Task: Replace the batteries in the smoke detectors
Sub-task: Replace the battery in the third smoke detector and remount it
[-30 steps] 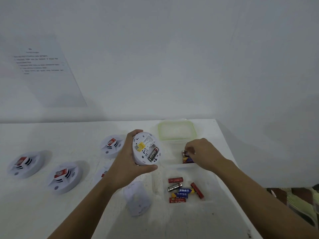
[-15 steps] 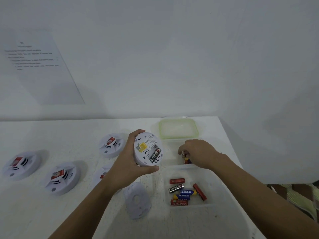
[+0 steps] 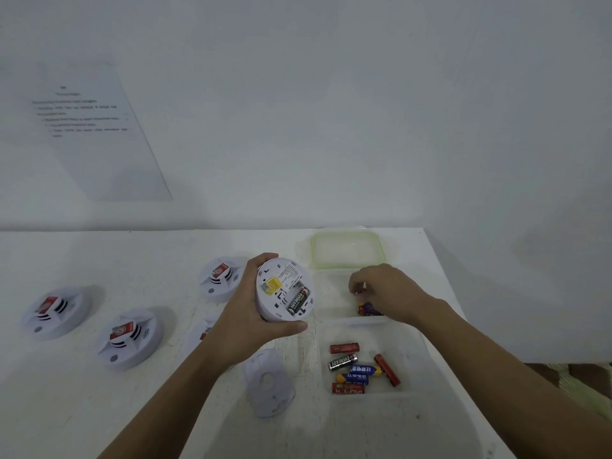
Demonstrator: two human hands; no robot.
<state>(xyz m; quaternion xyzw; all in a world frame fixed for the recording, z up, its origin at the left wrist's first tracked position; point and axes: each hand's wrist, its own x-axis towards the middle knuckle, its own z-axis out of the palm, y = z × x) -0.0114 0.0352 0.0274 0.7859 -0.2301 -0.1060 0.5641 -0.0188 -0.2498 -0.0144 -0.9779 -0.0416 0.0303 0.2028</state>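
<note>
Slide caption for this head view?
Left hand holds a round white smoke detector, black battery seated; right hand pinches a second battery over the clear plastic tub.

From where I stand, the open-backed round white plastic smoke detector (image 3: 281, 293) is smooth with a faint sheen. Its yellow sticker (image 3: 274, 283) looks matt, and the black battery (image 3: 298, 301) seated in it has a glossy wrapper. The round white plastic cover plate (image 3: 269, 382) is equally smooth. The white table (image 3: 132, 256) is matt and scuffed. The clear plastic tub (image 3: 410, 346) looks cloudy, and the loose batteries (image 3: 361, 369) in it wear shiny red, blue and black wrappers. A bright metal battery tip (image 3: 363, 285) glints at the right hand (image 3: 384, 289). The printed paper sheet (image 3: 96, 134) hangs on a matt painted wall (image 3: 331, 111).
</note>
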